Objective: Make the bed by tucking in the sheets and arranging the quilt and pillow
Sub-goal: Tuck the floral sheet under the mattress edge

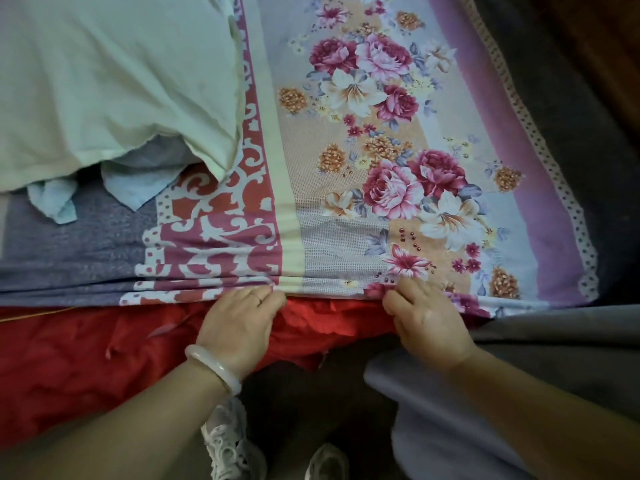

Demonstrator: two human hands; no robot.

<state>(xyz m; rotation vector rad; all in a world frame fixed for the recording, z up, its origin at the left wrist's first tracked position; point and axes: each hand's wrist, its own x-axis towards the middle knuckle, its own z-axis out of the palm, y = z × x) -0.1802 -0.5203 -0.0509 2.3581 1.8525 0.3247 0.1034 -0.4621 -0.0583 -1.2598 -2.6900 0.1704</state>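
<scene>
A floral sheet (pixel 381 133) with red and pink roses covers the bed, its near edge bunched into folds along the bed's side. My left hand (pixel 239 323), with a pale bangle on the wrist, grips that folded edge near the cream stripe. My right hand (pixel 426 317) pinches the same edge further right, fingers curled under the cloth. A pale green pillow (pixel 104 81) lies at the upper left, partly over the sheet. Red bedding (pixel 86 358) hangs below the sheet edge on the bed's side.
A grey-purple cloth (pixel 69 237) lies under the pillow, with a light blue rag (pixel 55 202) poking out. Grey fabric (pixel 554 341) drapes at the right. My white shoes (pixel 228 445) stand on the dark floor below.
</scene>
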